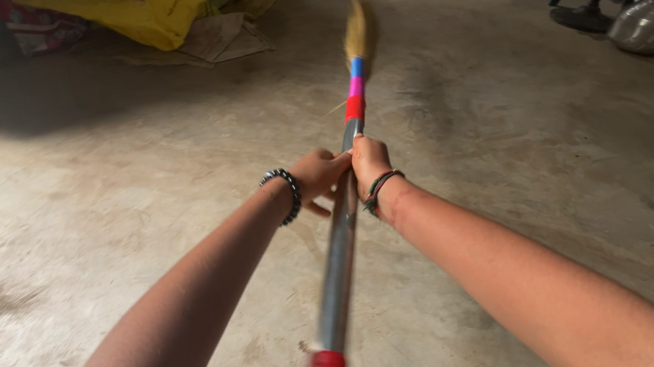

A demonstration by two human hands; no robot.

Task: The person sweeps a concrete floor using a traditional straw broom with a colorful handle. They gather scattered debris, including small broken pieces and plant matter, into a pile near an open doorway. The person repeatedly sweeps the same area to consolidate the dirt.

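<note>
Gripping the metal broom (341, 245) handle mid-shaft, my left hand (319, 174) and right hand (370, 163) wrap it side by side, fingers curled tight; its straw head points toward twelve o'clock over the concrete floor (110, 195).

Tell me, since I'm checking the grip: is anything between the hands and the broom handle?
Nothing visible: the left hand and right hand both close directly on the metal broom handle, side by side.

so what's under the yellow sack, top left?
The yellow sack lies on flattened brown cardboard, with red cloth at its left. Whatever lies beneath its middle is covered.
</note>
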